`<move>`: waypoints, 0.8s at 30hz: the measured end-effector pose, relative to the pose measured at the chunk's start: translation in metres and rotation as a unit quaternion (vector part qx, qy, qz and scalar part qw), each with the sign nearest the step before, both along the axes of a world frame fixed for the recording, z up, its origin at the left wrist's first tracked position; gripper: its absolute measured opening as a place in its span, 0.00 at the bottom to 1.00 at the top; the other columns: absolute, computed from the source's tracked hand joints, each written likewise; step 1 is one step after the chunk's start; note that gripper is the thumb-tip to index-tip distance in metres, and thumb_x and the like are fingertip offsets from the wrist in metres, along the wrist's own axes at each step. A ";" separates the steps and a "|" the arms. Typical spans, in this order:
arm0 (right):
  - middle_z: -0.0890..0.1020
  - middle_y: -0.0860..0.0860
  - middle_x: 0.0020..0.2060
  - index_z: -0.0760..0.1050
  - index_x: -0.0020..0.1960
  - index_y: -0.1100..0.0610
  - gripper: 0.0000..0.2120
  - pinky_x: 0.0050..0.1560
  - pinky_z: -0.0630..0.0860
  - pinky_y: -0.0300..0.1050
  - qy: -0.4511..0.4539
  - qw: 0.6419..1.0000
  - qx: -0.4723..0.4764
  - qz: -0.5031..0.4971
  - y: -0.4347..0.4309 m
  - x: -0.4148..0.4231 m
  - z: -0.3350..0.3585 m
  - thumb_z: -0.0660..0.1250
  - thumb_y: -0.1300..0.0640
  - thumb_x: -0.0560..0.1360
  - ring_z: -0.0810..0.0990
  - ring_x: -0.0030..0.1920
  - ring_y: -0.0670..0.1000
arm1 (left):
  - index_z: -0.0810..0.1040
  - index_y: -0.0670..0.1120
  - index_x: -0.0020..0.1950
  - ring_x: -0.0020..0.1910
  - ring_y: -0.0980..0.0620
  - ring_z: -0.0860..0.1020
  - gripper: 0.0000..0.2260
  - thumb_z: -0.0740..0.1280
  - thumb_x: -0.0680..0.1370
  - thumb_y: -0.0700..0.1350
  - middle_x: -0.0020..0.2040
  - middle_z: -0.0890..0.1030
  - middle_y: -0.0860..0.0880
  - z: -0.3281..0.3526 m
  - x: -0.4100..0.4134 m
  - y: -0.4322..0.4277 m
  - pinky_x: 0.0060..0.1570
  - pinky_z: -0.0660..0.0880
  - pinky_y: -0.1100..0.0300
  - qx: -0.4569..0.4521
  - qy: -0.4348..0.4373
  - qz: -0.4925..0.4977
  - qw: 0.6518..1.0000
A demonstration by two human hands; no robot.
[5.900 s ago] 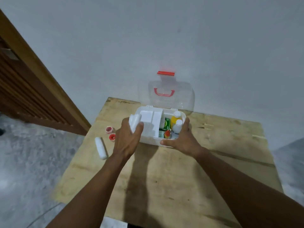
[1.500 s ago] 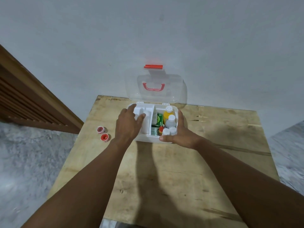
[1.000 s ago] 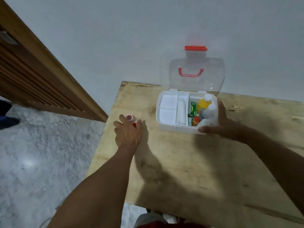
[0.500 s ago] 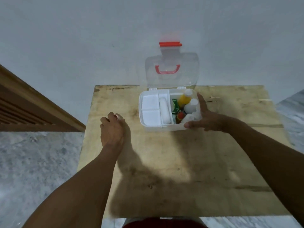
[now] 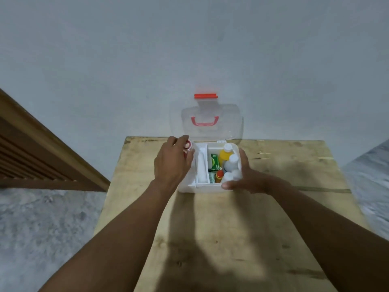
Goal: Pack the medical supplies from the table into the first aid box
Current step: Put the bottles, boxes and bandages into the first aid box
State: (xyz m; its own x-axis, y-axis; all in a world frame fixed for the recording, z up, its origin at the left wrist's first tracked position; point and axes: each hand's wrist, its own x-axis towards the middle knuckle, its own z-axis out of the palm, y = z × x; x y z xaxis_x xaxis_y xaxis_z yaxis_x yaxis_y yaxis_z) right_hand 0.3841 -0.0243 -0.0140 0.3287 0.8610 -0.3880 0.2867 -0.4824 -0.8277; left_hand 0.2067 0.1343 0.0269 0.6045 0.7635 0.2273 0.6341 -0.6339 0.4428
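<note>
The white first aid box sits open at the table's far side, its clear lid with a red handle leaning on the wall. Inside I see a white roll, a green packet, a yellow bottle, a white bottle and a small red-capped vial. My left hand hovers over the box's left compartments, fingers closed on the small red tape rolls. My right hand grips the box's right front corner.
The wooden table stands against a grey wall. A wooden slatted door frame runs along the left. Grey stone floor lies left of the table and at the right edge.
My left hand picked the red tape rolls off the table's left side and carried them right, over the box. The right hand kept its hold on the box.
</note>
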 end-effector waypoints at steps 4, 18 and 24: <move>0.55 0.45 0.72 0.46 0.74 0.36 0.63 0.69 0.71 0.59 -0.014 0.999 0.039 -0.004 -0.002 0.006 -0.016 0.85 0.42 0.53 0.62 0.73 0.54 | 0.77 0.50 0.64 0.57 0.43 0.75 0.14 0.63 0.80 0.48 0.58 0.78 0.45 -0.009 0.019 -0.005 0.44 0.73 0.52 -0.049 0.125 0.024 0.991; 0.38 0.38 0.75 0.28 0.75 0.40 0.74 0.72 0.67 0.56 -0.008 1.000 -0.010 0.022 -0.001 0.011 -0.023 0.80 0.33 0.51 0.55 0.77 0.48 | 0.66 0.48 0.74 0.59 0.41 0.77 0.33 0.72 0.74 0.57 0.66 0.73 0.42 -0.012 0.009 -0.017 0.50 0.76 0.49 -0.064 0.095 0.104 0.988; 0.38 0.39 0.76 0.24 0.74 0.42 0.74 0.71 0.68 0.56 0.003 0.999 -0.007 0.050 0.001 0.017 -0.027 0.81 0.35 0.53 0.59 0.76 0.48 | 0.66 0.46 0.74 0.59 0.40 0.77 0.35 0.74 0.72 0.58 0.66 0.74 0.41 -0.027 -0.004 -0.040 0.53 0.76 0.46 -0.051 0.084 0.130 0.987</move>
